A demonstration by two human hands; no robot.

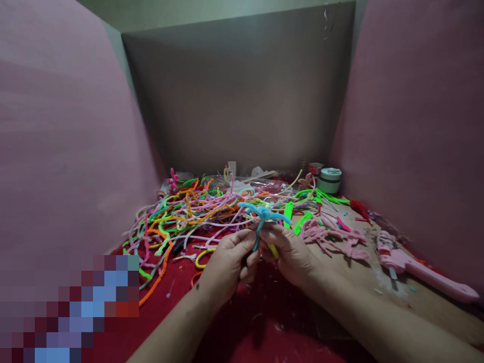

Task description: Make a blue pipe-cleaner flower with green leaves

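Note:
Light-blue fuzzy pipe cleaners (265, 214), bent into a branching shape with a stem below, stand up between my two hands. My left hand (229, 254) is closed, its thumb and fingers pinching the stem. Close against it, my right hand (289, 249) is closed too, with its fingertips at the stem just under the branching part. A short yellow piece (273, 250) shows by the right fingers; what it belongs to is hidden. Beside my left wrist, a yellow loop (203, 259) lies on the red cloth (260, 322).
A tangled heap of coloured pipe cleaners (189, 212) spreads behind my hands. Pink pipe-cleaner pieces (340, 239) and a pink glue gun (419, 269) lie on a brown board (363, 287) at right. A pale green container (329, 180) stands behind. Pink panels (64, 126) flank both sides.

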